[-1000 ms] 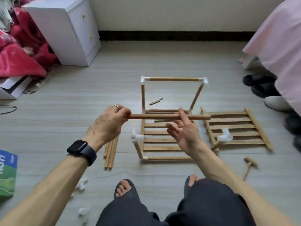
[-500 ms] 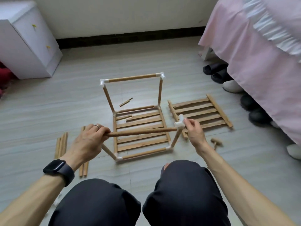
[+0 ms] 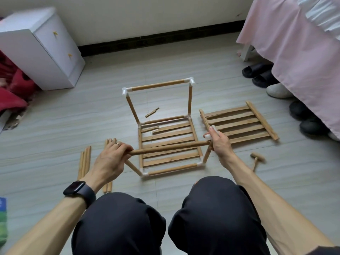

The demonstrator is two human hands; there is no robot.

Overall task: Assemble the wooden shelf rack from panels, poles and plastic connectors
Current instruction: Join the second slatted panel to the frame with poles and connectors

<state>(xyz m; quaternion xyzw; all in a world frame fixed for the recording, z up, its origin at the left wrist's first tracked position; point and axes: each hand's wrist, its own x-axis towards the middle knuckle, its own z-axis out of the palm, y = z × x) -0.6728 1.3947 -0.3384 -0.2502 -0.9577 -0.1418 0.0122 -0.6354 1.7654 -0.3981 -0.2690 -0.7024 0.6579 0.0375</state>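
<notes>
Your left hand (image 3: 110, 159) gripped the pole (image 3: 169, 148) at its left end | your right hand (image 3: 219, 144) pinched the connector (image 3: 211, 132) atop the near-right upright (image 3: 206, 157), pole tip meeting it | seating needed a level pole, straight push, connector braced.

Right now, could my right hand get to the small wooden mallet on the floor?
Probably yes: the mallet lies just to the right of the right hand, with nothing between them. But that hand is gripping the white connector, so it would have to let go first.
</notes>
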